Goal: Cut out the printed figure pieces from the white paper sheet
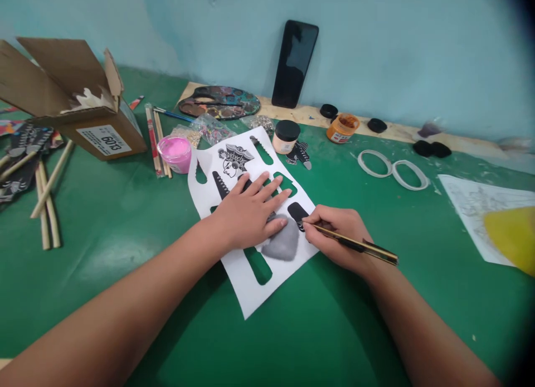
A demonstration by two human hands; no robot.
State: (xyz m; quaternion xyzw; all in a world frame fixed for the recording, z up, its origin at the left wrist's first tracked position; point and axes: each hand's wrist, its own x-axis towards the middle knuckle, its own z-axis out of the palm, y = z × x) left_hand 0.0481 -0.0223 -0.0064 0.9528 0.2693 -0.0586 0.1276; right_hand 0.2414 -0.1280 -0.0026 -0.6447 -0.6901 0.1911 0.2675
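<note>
A white sheet (251,298) with several cut-out holes and black printed shapes lies tilted on the green table. My left hand (251,211) rests flat on it, fingers spread, beside a grey fuzzy-edged patch (284,242). At the sheet's right edge, my right hand (340,231) grips a black and gold cutter-like tool (355,243). The tool's tip is at a black rounded shape (296,211). Near the sheet's top is a printed head with a hat (235,159).
Pink paint cup (175,153), black-lidded jar (286,136) and orange jar (343,128) stand behind. A cardboard box (104,127) and wooden sticks (50,208) are left. A phone (295,63) leans on the wall. White rings (375,164) and papers (472,208) lie right.
</note>
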